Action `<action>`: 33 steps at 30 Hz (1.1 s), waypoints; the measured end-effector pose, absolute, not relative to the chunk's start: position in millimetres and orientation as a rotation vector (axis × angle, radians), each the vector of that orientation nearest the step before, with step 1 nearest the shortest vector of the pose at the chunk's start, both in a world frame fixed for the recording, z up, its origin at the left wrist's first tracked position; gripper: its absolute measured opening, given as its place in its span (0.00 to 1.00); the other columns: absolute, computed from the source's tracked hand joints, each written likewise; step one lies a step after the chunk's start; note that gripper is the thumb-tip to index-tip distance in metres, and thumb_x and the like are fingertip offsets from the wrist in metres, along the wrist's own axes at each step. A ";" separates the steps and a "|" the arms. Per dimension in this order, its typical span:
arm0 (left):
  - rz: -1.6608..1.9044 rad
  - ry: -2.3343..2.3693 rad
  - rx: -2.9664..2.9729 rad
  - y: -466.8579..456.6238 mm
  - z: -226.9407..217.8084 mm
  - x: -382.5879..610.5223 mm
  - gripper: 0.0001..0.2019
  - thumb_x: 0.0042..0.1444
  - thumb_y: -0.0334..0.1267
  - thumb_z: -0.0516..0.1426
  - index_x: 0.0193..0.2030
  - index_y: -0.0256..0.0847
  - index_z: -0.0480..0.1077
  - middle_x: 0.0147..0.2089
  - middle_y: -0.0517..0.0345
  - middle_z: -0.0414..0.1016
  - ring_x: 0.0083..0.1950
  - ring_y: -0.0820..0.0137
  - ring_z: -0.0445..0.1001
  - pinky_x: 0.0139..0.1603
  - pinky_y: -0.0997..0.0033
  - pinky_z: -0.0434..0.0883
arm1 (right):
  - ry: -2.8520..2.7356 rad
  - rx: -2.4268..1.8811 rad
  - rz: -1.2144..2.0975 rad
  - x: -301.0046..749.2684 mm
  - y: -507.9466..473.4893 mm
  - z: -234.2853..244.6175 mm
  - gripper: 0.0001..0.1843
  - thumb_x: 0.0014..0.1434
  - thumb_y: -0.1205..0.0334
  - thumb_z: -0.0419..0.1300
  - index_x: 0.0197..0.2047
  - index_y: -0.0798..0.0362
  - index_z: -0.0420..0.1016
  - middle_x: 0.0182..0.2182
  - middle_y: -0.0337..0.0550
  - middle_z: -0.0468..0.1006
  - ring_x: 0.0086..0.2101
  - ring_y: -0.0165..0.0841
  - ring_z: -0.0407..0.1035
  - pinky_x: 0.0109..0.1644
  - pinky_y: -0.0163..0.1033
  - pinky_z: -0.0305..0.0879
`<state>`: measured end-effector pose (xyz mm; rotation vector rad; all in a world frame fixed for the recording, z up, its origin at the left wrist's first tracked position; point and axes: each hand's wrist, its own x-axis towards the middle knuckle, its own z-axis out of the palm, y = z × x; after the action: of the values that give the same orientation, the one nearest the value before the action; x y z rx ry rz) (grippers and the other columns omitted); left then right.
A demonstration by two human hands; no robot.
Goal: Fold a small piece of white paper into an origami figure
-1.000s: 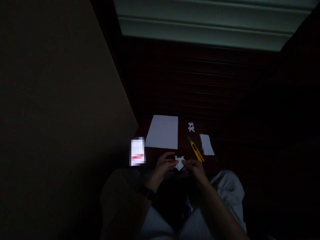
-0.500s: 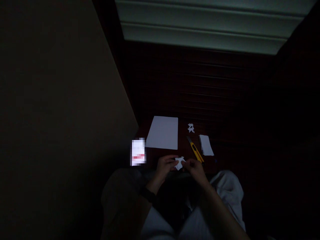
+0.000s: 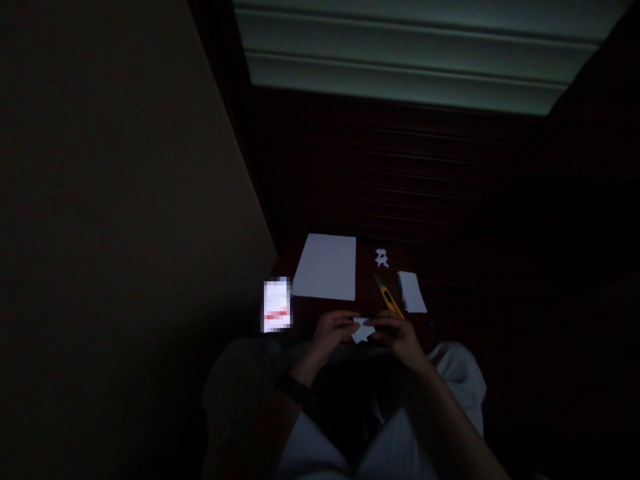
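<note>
Just above my lap, a small folded piece of white paper (image 3: 362, 331) is held near the table's front edge. My left hand (image 3: 330, 333) pinches its left side between thumb and fingers. On the other side, my right hand (image 3: 399, 335) has its fingertips at the paper's right edge; in the dim light I cannot make out how firmly they press. A yellow utility knife (image 3: 391, 301) lies just beyond my right hand, its blade pointing away and its near end hidden behind the fingers.
A large white sheet (image 3: 326, 267) lies on the dark table at the left. Several small folded paper pieces (image 3: 381, 258) sit at the back. A stack of white paper (image 3: 413, 292) is at the right. A lit, blurred-out screen (image 3: 277, 305) stands at the left by the wall (image 3: 125, 200).
The folded paper has turned, so a point now sticks out toward me at the lower right. My right hand has shifted slightly right and covers the knife's near end.
</note>
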<state>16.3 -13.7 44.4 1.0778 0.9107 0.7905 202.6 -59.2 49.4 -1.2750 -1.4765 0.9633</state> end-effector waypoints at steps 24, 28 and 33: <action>0.752 0.763 1.150 -25.1 63.5 22.5 0.22 0.41 0.35 0.63 0.47 0.36 0.69 0.36 0.49 0.75 0.35 0.67 0.73 0.35 0.72 0.67 | -1.487 -1.206 1.150 206.7 -60.1 71.3 0.08 0.44 0.56 0.66 0.30 0.47 0.80 0.47 0.43 0.70 0.48 0.39 0.64 0.51 0.43 0.60; 0.716 0.778 1.236 -23.3 62.0 22.4 0.20 0.41 0.33 0.62 0.45 0.36 0.70 0.36 0.48 0.75 0.36 0.66 0.73 0.37 0.70 0.67 | -1.540 -1.184 1.235 212.9 -59.4 74.4 0.07 0.43 0.57 0.67 0.29 0.48 0.80 0.48 0.44 0.69 0.48 0.40 0.64 0.51 0.43 0.60; 0.717 0.791 1.263 -23.8 65.2 23.2 0.20 0.41 0.34 0.62 0.44 0.36 0.70 0.34 0.50 0.75 0.35 0.67 0.73 0.36 0.71 0.68 | -1.521 -1.182 1.239 214.0 -57.1 73.5 0.06 0.47 0.56 0.64 0.28 0.48 0.79 0.45 0.44 0.72 0.45 0.39 0.66 0.49 0.44 0.61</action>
<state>23.2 -23.8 65.2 1.2627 0.7914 0.7172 214.0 -57.1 73.5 -1.1820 -1.5212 1.2388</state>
